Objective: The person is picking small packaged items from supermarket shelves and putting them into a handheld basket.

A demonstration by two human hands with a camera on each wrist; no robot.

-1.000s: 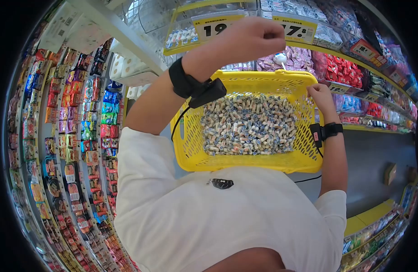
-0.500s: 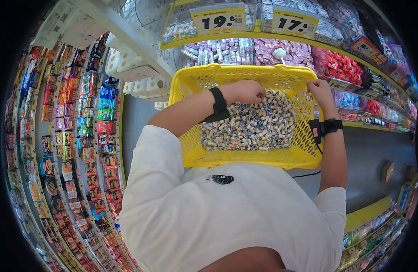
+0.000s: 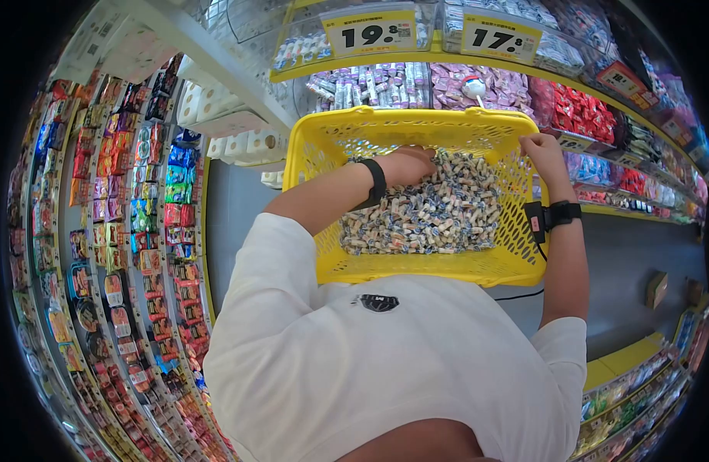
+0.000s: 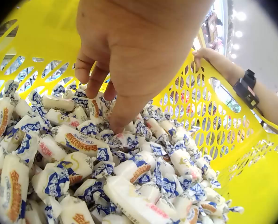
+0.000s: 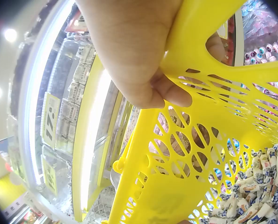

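A yellow plastic basket (image 3: 416, 118) with pierced sides holds a thick layer of wrapped milk candies (image 3: 443, 215), white with blue twisted ends. My left hand (image 3: 408, 165) reaches down inside it, at the far left part of the pile. In the left wrist view the thumb tip touches the candies (image 4: 83, 144); the other fingers (image 4: 98, 79) bend loosely, no candy showing between them. At the basket's far right corner my right hand (image 3: 545, 158) grips the rim. The right wrist view shows its thumb and a finger over the yellow edge, other fingers behind the holed wall.
Beyond the basket, shelf bins hold purple-wrapped candies (image 3: 485, 88) and red-wrapped candies (image 3: 581, 115), under yellow price tags (image 3: 370, 35). A white post (image 3: 208, 65) and tissue packs (image 3: 247, 146) stand at left, near racks of snack packets (image 3: 150, 192).
My left hand has come down from in front of the price tags into the basket and onto the candies. My right hand has stayed on the rim.
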